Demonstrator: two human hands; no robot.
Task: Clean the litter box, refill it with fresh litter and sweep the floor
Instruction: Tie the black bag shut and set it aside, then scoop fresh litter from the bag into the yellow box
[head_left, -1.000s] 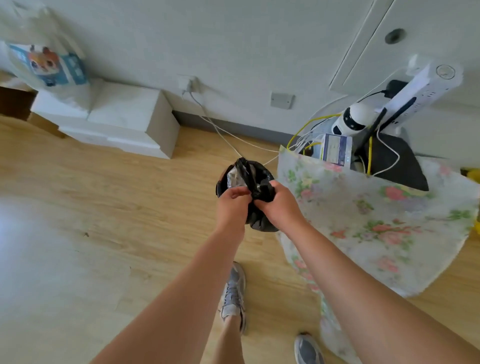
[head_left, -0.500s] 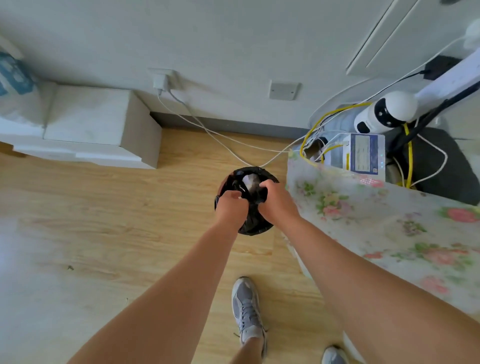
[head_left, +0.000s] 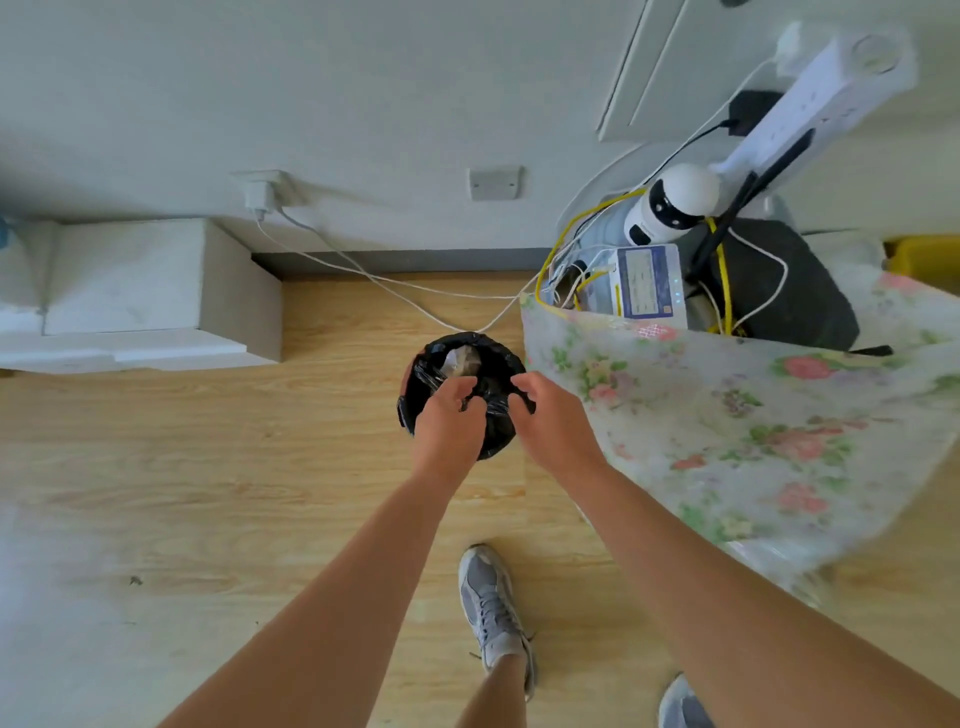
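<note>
Where the wooden floor (head_left: 208, 467) meets the edge of the flowered cloth (head_left: 727, 415), the black rubbish bag (head_left: 496, 434) sits between both hands, its mouth open upward and a pale grey lump (head_left: 460, 361) visible inside. The left hand (head_left: 447, 426) has its fingers curled into a fold of black plastic at the near rim. The right hand (head_left: 553, 421) pinches another fold just beside it (whether the bag stands on the floor or hangs from the grip cannot be told). A white cable (head_left: 395, 299) crosses the floor behind. One grey shoe (head_left: 491, 603) stands below the arms.
</note>
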